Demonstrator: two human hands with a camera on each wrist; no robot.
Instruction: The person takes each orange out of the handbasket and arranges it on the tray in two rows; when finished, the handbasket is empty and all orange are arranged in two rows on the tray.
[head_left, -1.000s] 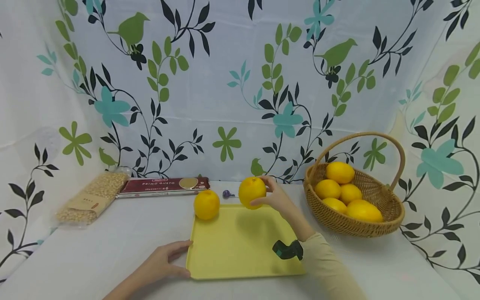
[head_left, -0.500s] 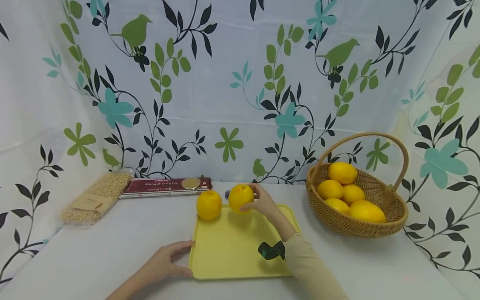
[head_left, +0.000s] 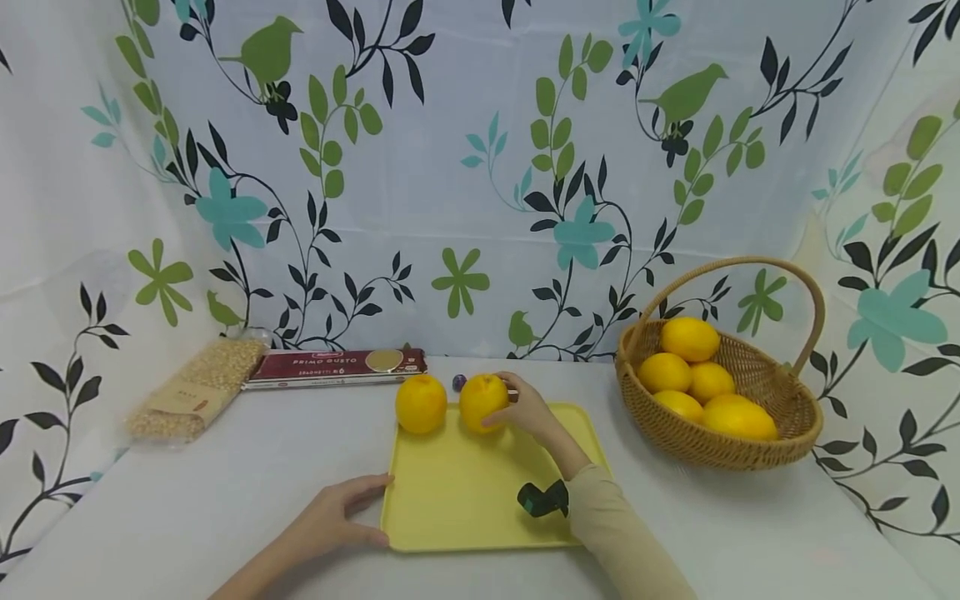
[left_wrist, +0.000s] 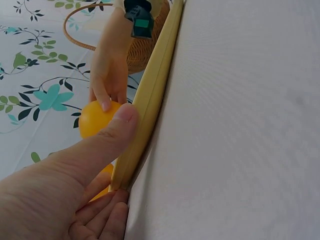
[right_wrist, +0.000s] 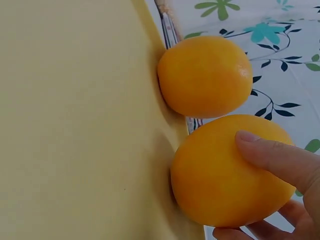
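In the head view, my right hand (head_left: 531, 414) holds an orange (head_left: 480, 407) at the far side of the yellow tray (head_left: 457, 492). The thumb lies on the fruit's near side, with fingers curled around behind, as the right wrist view shows. A second orange (head_left: 421, 404) sits to its left at the tray's far left corner; a narrow gap separates the two. My left hand (head_left: 330, 517) touches the tray's left edge, thumb near the front corner and fingers farther back. The left wrist view shows that thumb (left_wrist: 125, 117) against the rim.
A wicker basket (head_left: 675, 442) with a tall handle holds several yellow-orange fruits at the right. Behind the tray lie a small purple item (head_left: 459, 382) and a red spaghetti packet (head_left: 337, 367). A bag of pale kernels or beans (head_left: 198, 387) lies at the left.
My right hand has carried its orange leftward and down to the tray's far side, beside the other orange. My left hand has stayed at the tray's left edge.
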